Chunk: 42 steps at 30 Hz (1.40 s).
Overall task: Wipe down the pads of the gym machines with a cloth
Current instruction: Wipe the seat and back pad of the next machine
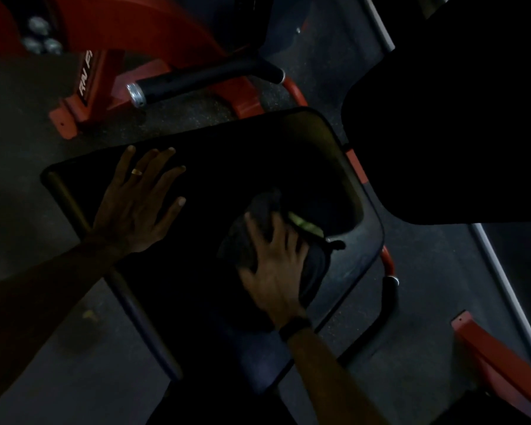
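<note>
A black seat pad [227, 167] of a red-framed gym machine fills the middle of the dim view. My left hand [138, 204] lies flat on the pad's left part, fingers spread, a ring on one finger. My right hand [273, 265] presses a dark cloth [314, 265] with a yellow-green patch onto the pad's right part, its fingers spread over the bunched cloth. A second black pad [448, 133] rises at the upper right, next to the seat.
A black padded handle [203, 79] with a chrome end cap sticks out from the red frame [89, 87] above the seat. A curved black grip [388, 302] sits at the seat's right. Another red frame bar [500, 360] lies at lower right on the dark rubber floor [19, 124].
</note>
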### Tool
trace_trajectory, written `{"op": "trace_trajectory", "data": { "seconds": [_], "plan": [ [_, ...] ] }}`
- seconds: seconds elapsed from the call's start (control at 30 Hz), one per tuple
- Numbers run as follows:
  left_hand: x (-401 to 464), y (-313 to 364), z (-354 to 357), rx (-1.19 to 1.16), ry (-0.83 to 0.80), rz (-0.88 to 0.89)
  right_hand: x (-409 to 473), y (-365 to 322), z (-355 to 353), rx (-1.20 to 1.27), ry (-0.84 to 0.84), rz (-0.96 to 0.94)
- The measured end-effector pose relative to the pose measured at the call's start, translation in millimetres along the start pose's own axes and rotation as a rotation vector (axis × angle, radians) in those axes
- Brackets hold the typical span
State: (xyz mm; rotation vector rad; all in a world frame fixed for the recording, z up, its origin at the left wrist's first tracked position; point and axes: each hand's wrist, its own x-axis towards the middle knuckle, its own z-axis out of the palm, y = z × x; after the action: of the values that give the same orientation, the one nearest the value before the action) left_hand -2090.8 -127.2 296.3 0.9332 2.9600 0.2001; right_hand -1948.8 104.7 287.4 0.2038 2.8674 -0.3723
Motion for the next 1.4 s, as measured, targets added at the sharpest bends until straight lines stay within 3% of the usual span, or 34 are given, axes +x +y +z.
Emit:
{"op": "trace_trajectory", "data": {
  "seconds": [0.07,0.1,0.23,0.3,0.37,0.47,0.53,0.63,0.7,0.77,0.83,0.93,1.0,1.07,1.13,1.3,1.4],
  "plan": [
    [0,1,1,-0.008,-0.006,0.009,-41,15,-1,0.013,-0.008,-0.093],
    [0,1,1,-0.013,0.0,0.016,-53,33,0,-0.007,-0.002,-0.03],
    [1,2,0,-0.007,0.025,0.018,-4,89,-1,0.045,0.036,0.629],
    [0,1,1,-0.006,0.04,0.026,58,91,-1,0.101,0.055,0.825],
    [0,1,1,-0.022,0.049,0.021,126,77,-6,0.145,0.045,0.893],
    [1,1,0,-0.039,0.038,-0.025,198,30,-16,0.126,0.027,0.771],
    [0,1,1,-0.031,0.051,-0.048,197,-9,-15,0.055,0.029,0.51],
    [0,0,-1,-0.038,0.081,-0.081,116,-42,-13,-0.013,0.056,0.08],
    [2,1,0,-0.045,0.093,-0.112,33,-33,-10,0.01,-0.003,-0.033],
    [4,2,0,-0.042,0.094,-0.13,-34,0,-10,0.005,-0.031,0.016],
    [2,2,-2,-0.044,0.092,-0.138,-46,42,-8,-0.014,-0.021,0.193],
    [1,2,-1,-0.053,0.108,-0.119,25,71,-2,-0.031,0.042,0.553],
    [1,1,-1,-0.06,0.111,-0.127,92,52,-7,0.056,0.09,0.679],
    [0,0,0,-0.055,0.123,-0.138,138,15,-10,0.071,0.122,0.597],
    [0,0,1,-0.045,0.13,-0.146,136,-29,-6,0.023,0.116,0.385],
    [-1,-1,1,-0.082,0.163,-0.188,-28,-67,-1,-0.026,-0.022,-0.105],
    [-2,-1,0,-0.102,0.18,-0.191,-105,-18,-2,0.02,-0.055,-0.098]
  ]
}}
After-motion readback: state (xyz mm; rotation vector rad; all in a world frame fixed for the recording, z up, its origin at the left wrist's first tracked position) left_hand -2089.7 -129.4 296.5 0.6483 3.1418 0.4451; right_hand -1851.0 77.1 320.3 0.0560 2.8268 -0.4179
